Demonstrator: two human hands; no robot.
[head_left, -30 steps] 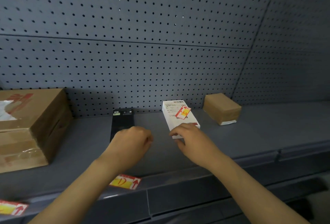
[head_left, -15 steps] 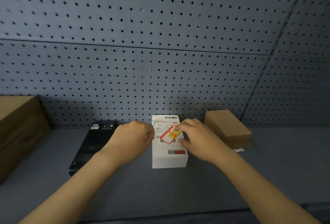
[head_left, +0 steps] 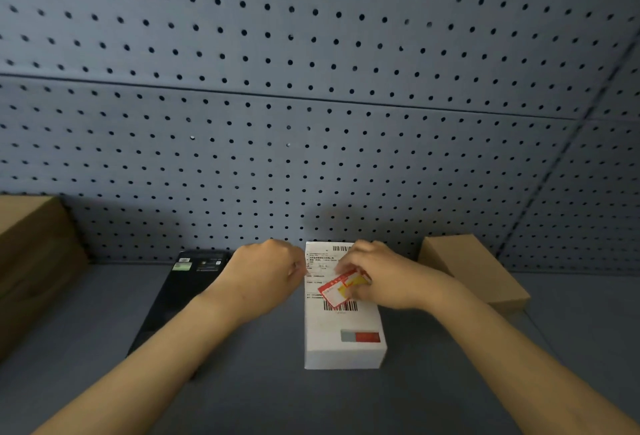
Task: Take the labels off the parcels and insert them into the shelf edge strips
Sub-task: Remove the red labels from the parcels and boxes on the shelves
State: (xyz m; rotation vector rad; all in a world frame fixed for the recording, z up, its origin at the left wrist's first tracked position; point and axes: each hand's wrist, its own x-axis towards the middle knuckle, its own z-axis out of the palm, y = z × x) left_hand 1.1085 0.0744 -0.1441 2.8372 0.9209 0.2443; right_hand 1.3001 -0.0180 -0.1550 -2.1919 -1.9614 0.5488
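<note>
1. Both hands work over the far half of a white parcel point(head_left: 344, 330) that lies flat on the grey shelf point(head_left: 263, 396), its long side running away from the camera toward the back wall.
2. Curled into a loose fist, the left hand point(head_left: 265, 273) rests at the parcel's far left edge; its fingertips are tucked out of sight, so whether they pinch anything cannot be told.
3. Closed in a pinch, the right hand point(head_left: 384, 275) grips a red and yellow label point(head_left: 341, 287), which is tilted with its near-left corner lying over the barcode printed on the parcel's shipping sheet.
4. Whether the label is lifted fully clear of the sheet or partly stuck to it cannot be told.
5. Near the parcel's front end sits a small grey and red printed block point(head_left: 360, 336).
6. Left of the parcel, partly under the left forearm, lies a flat black box point(head_left: 176, 296) with small stickers at its far end.
7. Right of the parcel, beyond the right wrist, a small brown cardboard box point(head_left: 474, 272) sits angled on the shelf.
8. At the far left edge of view stands a larger brown cardboard box point(head_left: 31, 261).
9. Behind everything rises a grey pegboard wall point(head_left: 311, 123) dotted with round holes, meeting a side panel at the right.
</note>
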